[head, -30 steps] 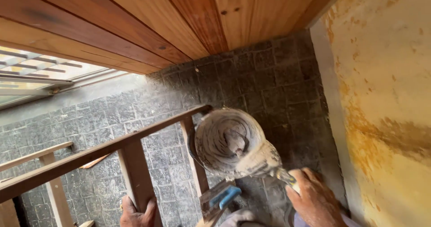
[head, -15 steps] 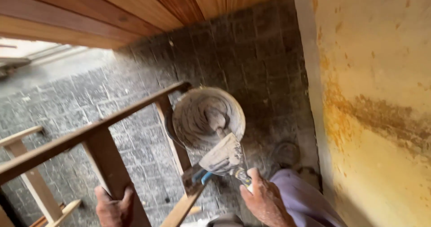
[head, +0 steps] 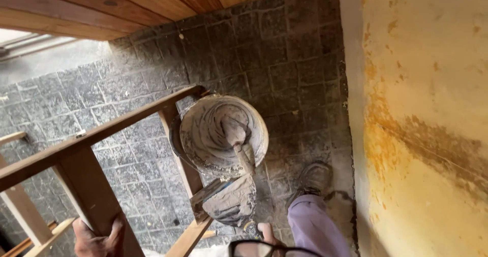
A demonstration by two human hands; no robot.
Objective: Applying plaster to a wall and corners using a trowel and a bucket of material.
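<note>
My left hand (head: 96, 234) clamps the wooden ladder (head: 76, 158). At 3 o'clock, my right hand (head: 267, 231), grip hidden, carries a heavy, slippery plaster-loaded trowel (head: 231, 203).

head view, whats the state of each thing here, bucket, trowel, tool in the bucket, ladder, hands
bucket: upright, coated in grey plaster
tool in the bucket: standing in the plaster, handle out
trowel: loaded with plaster, held
right hand: mostly hidden, at trowel handle
left hand: gripping ladder
wooden ladder: standing
</note>
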